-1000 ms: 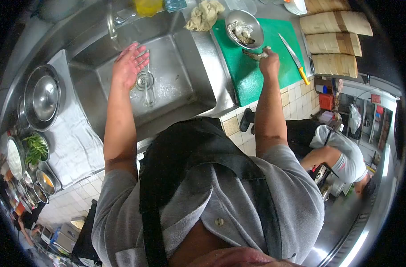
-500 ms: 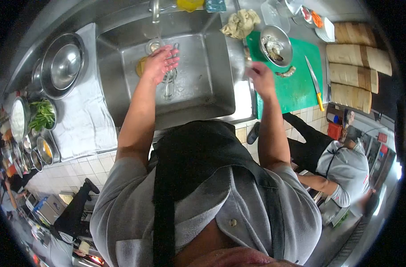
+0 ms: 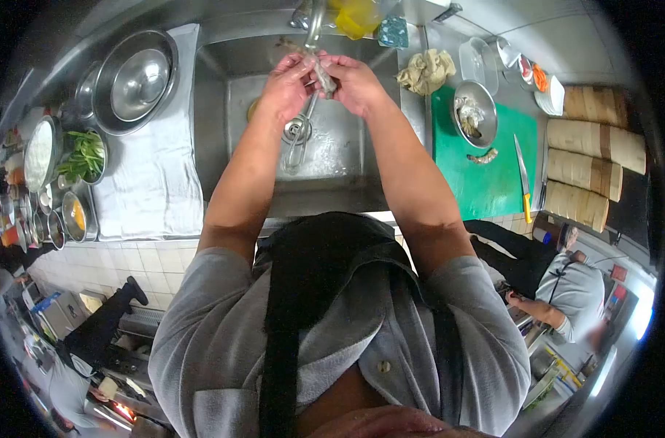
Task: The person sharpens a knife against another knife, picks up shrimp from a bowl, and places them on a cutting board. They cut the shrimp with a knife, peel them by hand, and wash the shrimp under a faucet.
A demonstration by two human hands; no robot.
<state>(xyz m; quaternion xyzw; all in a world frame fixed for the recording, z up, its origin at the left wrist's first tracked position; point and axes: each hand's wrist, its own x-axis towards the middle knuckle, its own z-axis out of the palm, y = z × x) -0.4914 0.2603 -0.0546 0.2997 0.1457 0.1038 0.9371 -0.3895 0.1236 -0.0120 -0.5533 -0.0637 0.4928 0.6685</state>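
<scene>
Both of my hands are together above the far part of the sink (image 3: 234, 95), just by the faucet (image 3: 315, 28). A greyish shrimp (image 3: 323, 77) is pinched between the fingers of my left hand (image 3: 288, 86) and my right hand (image 3: 353, 82). Below them, a whisk-like wire tool (image 3: 296, 155) lies in the sink over the drain. Off to the right, a metal bowl (image 3: 490, 120) with several shrimp in it stands on the green cutting board (image 3: 504, 186). Another shrimp (image 3: 482, 157) lies loose in front of that bowl.
A knife with a yellow handle (image 3: 527, 206) lies on the board's right side. A crumpled cloth (image 3: 426, 71) sits behind the board. Large metal bowls (image 3: 139, 84) stand on a white towel (image 3: 150, 175) at left. Co-workers (image 3: 573, 281) stand on both sides behind me.
My right hand has moved left from the cutting board to the faucet. My left hand, open over the sink before, has moved farther away and now grips the shrimp too. The view has shifted.
</scene>
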